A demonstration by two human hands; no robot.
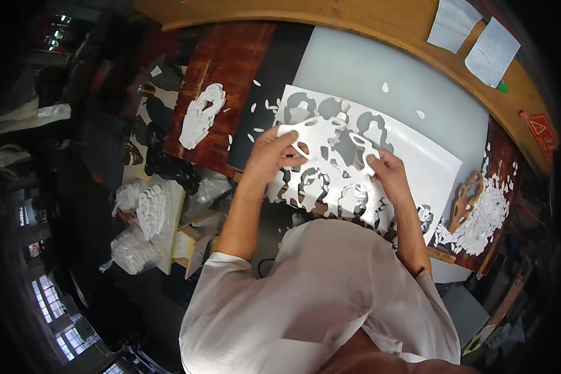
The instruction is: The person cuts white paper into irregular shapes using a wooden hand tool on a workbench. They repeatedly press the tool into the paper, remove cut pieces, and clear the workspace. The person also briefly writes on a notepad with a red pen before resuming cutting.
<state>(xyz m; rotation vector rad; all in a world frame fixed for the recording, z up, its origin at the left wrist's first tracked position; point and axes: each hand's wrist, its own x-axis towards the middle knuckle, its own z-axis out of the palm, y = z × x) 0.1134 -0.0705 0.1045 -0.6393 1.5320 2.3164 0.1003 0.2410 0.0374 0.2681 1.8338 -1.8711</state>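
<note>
A person in a pale shirt (pixel 318 293) leans over a work surface (pixel 393 81), both forearms reaching forward. The left hand (pixel 273 154) and right hand (pixel 388 171) are each closed in a pinch on opposite ends of a white cut-out piece (pixel 327 134), an openwork shape with looping holes, held just above a larger white die-cut sheet (pixel 430 162) that lies on the surface and shows matching holes. To the right, a heap of small white scraps (pixel 480 218) sits beside a brown wooden form (pixel 466 198). To the left, stacks of white cut-outs (pixel 149 209) rest on a lower stand. Farther off, another white cut-out (pixel 201 115) lies on a reddish board (pixel 230 62), and two paper sheets (pixel 474 37) sit at the far edge.
</note>
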